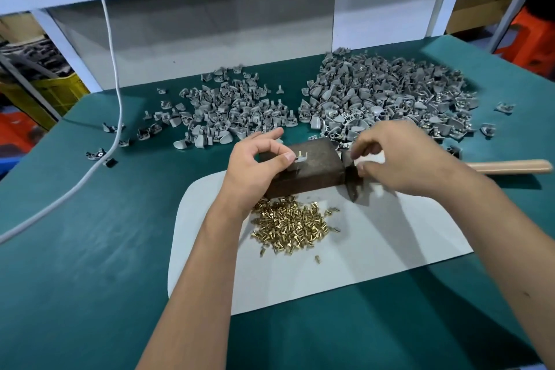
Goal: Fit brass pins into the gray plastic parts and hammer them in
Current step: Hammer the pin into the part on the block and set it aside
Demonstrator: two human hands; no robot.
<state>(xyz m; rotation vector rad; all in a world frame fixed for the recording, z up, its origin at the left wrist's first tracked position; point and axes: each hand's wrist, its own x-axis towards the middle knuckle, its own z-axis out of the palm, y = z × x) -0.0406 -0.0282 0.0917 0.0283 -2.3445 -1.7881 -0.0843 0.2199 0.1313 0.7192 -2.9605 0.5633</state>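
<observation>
My left hand pinches a small gray plastic part between thumb and forefinger on top of a rusty brown metal block. My right hand hovers blurred over the block's right end with curled fingers; what it holds, if anything, is unclear. A heap of brass pins lies on a white sheet just in front of the block. A hammer rests to the right, its dark head against the block and its wooden handle pointing right.
Two piles of gray plastic parts lie behind the block: a smaller one at centre left and a larger one at the right. A white cable crosses the green table on the left. Loose parts are scattered around.
</observation>
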